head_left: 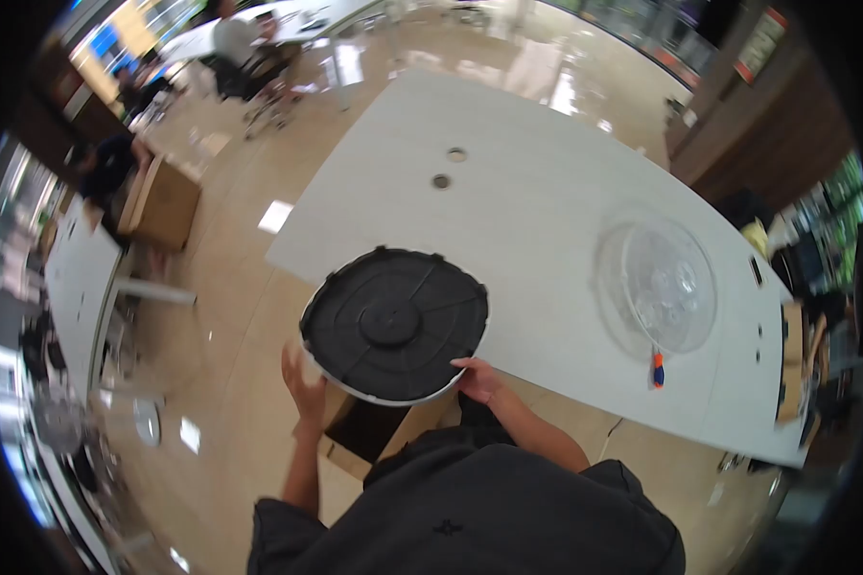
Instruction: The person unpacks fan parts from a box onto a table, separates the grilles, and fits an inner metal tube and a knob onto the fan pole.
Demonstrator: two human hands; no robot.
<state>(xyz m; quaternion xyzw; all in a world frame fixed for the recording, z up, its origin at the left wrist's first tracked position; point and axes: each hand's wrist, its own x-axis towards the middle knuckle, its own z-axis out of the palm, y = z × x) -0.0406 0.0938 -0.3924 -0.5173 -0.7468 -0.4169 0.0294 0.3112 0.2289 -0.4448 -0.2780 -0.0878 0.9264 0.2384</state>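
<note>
A round black disc with a white rim, a raised hub in its middle and small tabs round its edge is held up in front of me, near the table's front edge. My right hand grips its lower right rim, thumb on the black face and the other fingers partly hidden. At the lower left rim is my left hand, slightly blurred, with its fingers spread; whether it touches the rim is hard to tell.
The white table bears a clear plastic dome and an orange-and-blue-handled screwdriver. Below the disc stands an open cardboard box. On the left, a person holds another cardboard box. More boxes lie at the right.
</note>
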